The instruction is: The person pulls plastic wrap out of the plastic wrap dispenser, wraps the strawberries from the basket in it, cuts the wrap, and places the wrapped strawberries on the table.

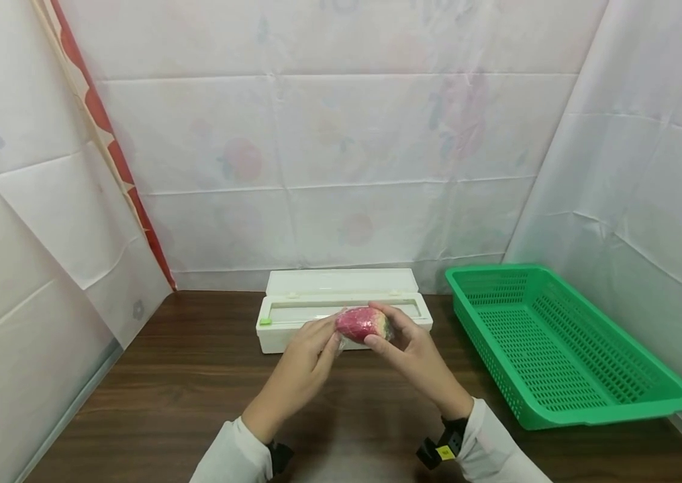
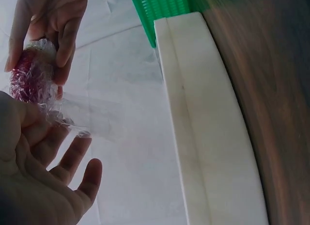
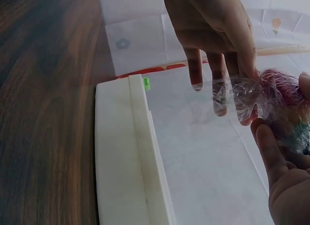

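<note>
A pink-red fruit with a yellow-green end is wrapped in clear cling film, held up in front of the white box. My right hand holds its yellow-green end between thumb and fingers. At the other end my left hand pinches the gathered film between thumb and forefinger. A loose tail of cling film hangs out past the left fingers in the left wrist view. Behind both hands stands the white cling film dispenser, its lid raised and a small green slider at its left corner.
To the right sits a green perforated plastic basket, with nothing in it. Everything stands on a dark wooden table. White patterned sheets enclose the back and both sides.
</note>
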A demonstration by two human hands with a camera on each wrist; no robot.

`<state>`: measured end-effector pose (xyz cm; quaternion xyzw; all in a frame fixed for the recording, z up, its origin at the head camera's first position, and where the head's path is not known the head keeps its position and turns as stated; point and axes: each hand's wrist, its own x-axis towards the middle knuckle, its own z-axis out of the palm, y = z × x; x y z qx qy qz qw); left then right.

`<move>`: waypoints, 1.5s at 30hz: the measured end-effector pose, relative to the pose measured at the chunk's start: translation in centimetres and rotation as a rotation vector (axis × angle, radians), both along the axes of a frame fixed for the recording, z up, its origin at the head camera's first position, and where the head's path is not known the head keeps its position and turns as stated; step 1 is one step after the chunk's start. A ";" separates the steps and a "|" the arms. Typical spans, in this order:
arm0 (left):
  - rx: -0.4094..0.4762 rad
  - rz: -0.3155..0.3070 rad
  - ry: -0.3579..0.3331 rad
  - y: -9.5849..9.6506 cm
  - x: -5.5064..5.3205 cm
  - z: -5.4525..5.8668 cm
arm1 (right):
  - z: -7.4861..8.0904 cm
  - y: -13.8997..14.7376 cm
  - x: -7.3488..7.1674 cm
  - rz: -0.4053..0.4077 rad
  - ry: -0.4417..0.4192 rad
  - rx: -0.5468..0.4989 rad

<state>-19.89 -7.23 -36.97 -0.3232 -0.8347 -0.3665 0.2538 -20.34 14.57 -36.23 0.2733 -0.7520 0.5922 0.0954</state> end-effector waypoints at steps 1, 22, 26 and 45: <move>-0.006 0.000 -0.016 0.0 0.0 0.0 | 0.0 0.0 0.0 0.000 0.000 0.003; 0.121 0.192 -0.090 -0.2 -0.5 -0.3 | -0.4 -0.8 0.0 -0.033 0.061 0.079; 0.228 0.142 -0.250 0.1 -0.2 -0.4 | -0.6 -1.0 0.1 -0.042 0.077 0.095; 0.553 -0.226 -0.782 0.7 -0.4 -0.8 | -1.2 -0.9 -0.1 -0.036 0.202 0.120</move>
